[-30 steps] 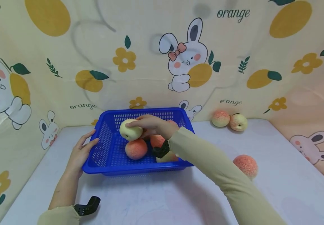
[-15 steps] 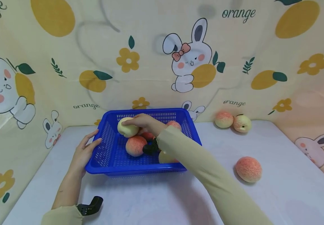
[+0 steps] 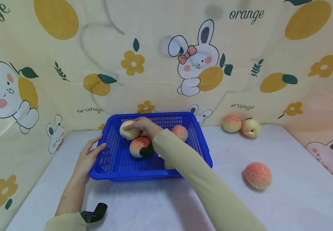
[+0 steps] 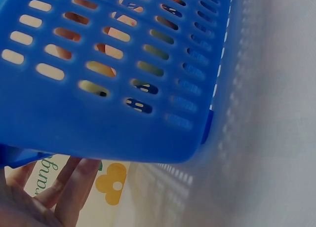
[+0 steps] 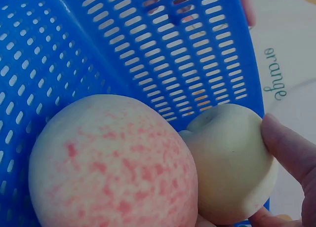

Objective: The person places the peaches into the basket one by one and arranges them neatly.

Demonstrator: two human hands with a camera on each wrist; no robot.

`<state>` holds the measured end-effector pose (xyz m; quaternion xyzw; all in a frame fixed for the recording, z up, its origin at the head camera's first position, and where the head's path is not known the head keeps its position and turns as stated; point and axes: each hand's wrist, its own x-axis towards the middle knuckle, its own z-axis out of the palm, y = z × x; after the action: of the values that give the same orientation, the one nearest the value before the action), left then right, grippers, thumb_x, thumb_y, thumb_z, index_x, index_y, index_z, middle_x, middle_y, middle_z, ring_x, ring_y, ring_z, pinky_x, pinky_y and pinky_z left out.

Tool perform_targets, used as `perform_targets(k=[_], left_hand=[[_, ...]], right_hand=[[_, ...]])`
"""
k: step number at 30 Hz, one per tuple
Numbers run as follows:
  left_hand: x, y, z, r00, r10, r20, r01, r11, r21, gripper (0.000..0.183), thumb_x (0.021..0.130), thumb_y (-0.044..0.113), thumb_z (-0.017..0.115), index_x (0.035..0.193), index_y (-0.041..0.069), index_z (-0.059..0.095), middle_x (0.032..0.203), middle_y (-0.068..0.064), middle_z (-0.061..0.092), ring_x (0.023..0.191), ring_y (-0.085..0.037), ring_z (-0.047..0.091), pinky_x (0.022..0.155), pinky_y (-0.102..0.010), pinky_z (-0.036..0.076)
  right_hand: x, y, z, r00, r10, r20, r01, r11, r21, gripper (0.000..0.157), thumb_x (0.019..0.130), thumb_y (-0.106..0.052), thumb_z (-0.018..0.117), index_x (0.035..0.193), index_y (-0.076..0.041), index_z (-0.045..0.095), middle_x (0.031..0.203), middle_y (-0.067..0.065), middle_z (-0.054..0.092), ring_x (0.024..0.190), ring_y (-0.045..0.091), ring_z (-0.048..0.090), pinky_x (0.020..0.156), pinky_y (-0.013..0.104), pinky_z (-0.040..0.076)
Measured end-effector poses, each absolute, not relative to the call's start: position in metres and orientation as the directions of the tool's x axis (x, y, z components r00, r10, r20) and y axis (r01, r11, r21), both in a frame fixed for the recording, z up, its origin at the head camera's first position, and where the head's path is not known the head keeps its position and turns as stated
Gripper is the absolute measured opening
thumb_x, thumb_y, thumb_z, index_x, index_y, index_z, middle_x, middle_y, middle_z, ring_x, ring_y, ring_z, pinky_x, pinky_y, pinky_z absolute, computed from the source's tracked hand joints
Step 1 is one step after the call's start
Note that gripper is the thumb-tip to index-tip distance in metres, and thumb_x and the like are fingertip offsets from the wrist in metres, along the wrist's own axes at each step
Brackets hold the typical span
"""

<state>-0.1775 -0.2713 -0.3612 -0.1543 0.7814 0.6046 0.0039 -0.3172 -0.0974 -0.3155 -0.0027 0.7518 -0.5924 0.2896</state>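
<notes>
My right hand (image 3: pixel 147 126) holds a pale yellow peach (image 3: pixel 128 131) between thumb and fingers, at the far left inside the blue plastic basket (image 3: pixel 143 175). The right wrist view shows the thumb pressed on this pale peach (image 5: pixel 232 163). Just in front of it lies a pink-red peach (image 3: pixel 137 147), partly covered by the black wrist strap. Another reddish peach (image 3: pixel 180 132) sits at the basket's back right, and a pale fruit (image 3: pixel 168 165) is mostly hidden under the right sleeve. At the basket's left rim, my left hand (image 3: pixel 86 160) grips the edge.
On the white table (image 3: pixel 137 205), right of the basket, lies a pink-red peach (image 3: pixel 258 175). Farther back, a reddish peach (image 3: pixel 232 124) and a yellowish peach (image 3: pixel 251 127) sit side by side near the printed cloth backdrop (image 3: pixel 154 89).
My right hand has moved left and slightly back with the pale peach, toward the basket's far left corner. The reddish peach at the back right has come into fuller view. The left hand stays on the rim.
</notes>
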Motion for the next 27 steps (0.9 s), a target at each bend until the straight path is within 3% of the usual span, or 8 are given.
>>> perform_targets(k=[7, 16, 27], left_hand=[[-0.177, -0.272, -0.362, -0.953, -0.239, -0.188, -0.242, 0.220, 0.945, 0.064, 0.097, 0.047, 0.049, 0.153, 0.029, 0.023, 0.153, -0.024, 0.029, 0.134, -0.045, 0.038, 0.105, -0.060, 0.034], [-0.177, -0.270, -0.361, -0.952, -0.241, -0.187, -0.241, 0.221, 0.945, 0.064, 0.097, 0.047, 0.048, 0.153, 0.028, 0.023, 0.153, -0.024, 0.029, 0.134, -0.046, 0.037, 0.105, -0.061, 0.034], [-0.178, -0.270, -0.362, -0.950, -0.245, -0.195, -0.251, 0.223, 0.942, 0.064, 0.097, 0.047, 0.048, 0.153, 0.029, 0.023, 0.154, -0.024, 0.027, 0.134, -0.045, 0.037, 0.105, -0.058, 0.036]], right_hand=[[-0.316, -0.096, -0.319, -0.818, -0.357, -0.451, 0.315, 0.379, -0.870, 0.052, 0.086, -0.001, 0.067, 0.135, 0.002, 0.050, 0.147, 0.017, 0.041, 0.132, 0.038, 0.042, 0.102, 0.047, 0.045], [-0.317, -0.091, -0.317, -0.798, -0.369, -0.476, 0.303, 0.437, -0.847, 0.049, 0.086, -0.003, 0.068, 0.133, -0.002, 0.054, 0.144, 0.015, 0.046, 0.131, 0.035, 0.045, 0.097, 0.043, 0.049], [-0.315, -0.072, -0.306, -0.743, -0.459, -0.487, 0.345, 0.361, -0.867, 0.052, 0.092, -0.004, 0.062, 0.141, -0.005, 0.047, 0.148, 0.016, 0.042, 0.138, 0.032, 0.038, 0.105, 0.042, 0.043]])
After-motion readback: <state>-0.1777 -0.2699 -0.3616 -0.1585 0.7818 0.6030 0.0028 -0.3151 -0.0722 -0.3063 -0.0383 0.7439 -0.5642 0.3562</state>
